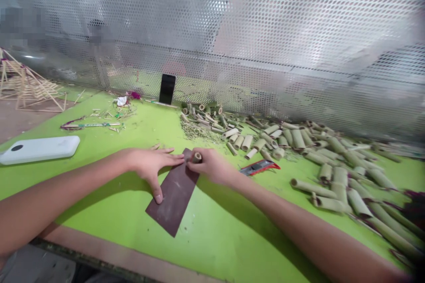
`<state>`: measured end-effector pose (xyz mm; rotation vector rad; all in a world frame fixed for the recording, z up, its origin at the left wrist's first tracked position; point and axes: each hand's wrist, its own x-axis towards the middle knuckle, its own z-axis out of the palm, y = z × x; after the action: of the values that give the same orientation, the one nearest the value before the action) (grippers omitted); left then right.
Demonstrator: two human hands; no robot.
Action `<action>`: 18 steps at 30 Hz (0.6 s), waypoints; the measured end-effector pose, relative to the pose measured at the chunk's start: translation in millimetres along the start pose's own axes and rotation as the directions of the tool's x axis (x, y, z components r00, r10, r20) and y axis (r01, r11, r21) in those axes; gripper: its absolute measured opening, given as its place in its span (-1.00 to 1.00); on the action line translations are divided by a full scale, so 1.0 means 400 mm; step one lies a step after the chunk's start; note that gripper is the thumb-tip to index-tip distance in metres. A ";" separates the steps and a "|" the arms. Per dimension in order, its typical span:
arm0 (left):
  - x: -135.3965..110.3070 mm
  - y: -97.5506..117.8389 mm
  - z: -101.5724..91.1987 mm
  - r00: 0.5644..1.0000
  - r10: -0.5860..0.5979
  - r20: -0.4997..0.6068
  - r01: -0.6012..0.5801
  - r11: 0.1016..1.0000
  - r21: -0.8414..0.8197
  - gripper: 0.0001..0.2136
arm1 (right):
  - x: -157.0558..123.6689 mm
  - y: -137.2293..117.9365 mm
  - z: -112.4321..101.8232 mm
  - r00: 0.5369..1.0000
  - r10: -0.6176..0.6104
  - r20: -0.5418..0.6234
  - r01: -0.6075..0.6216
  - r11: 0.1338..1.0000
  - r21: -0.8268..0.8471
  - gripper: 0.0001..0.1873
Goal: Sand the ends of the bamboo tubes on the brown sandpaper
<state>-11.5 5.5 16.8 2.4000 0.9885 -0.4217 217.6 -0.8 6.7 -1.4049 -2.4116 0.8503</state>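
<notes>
A brown sheet of sandpaper (175,201) lies flat and slanted on the green tabletop, with pale dust on its face. My left hand (154,166) is spread, its thumb and fingertips pressing on the sheet's left side. Over the far right corner of the sheet, my right hand (210,166) is closed around a short bamboo tube (197,157). The tube's hollow end shows between thumb and forefinger; the rest is hidden by the hand. Just right of that hand lies a red and grey utility knife (260,167).
Many cut bamboo tubes (299,139) are heaped along the back and right, with shavings (199,131) beside them. A phone (167,89) leans near the perforated metal screen (282,53). A white power bank (41,149) lies left; a stick model (31,86) stands beyond.
</notes>
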 end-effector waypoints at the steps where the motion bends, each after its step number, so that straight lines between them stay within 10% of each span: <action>1: 0.000 0.000 0.000 1.000 -0.003 0.001 0.003 1.000 0.000 0.26 | -0.002 -0.003 0.001 1.000 -0.006 -0.024 0.006 1.000 0.003 -0.99; 12: -0.003 -0.007 0.006 1.000 -0.004 -0.019 0.003 0.999 -0.037 0.25 | -0.032 -0.020 0.007 0.975 -0.192 0.112 0.171 0.969 0.176 -0.92; 18: 0.006 -0.015 0.012 1.000 0.011 -0.029 -0.011 1.000 -0.026 0.26 | -0.034 0.007 -0.012 0.948 -0.317 -0.004 0.314 0.941 -0.125 -0.62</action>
<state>-14.7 7.9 9.9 2.3929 0.9869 -0.3692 229.0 -9.5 10.2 -1.0131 -2.6115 0.6107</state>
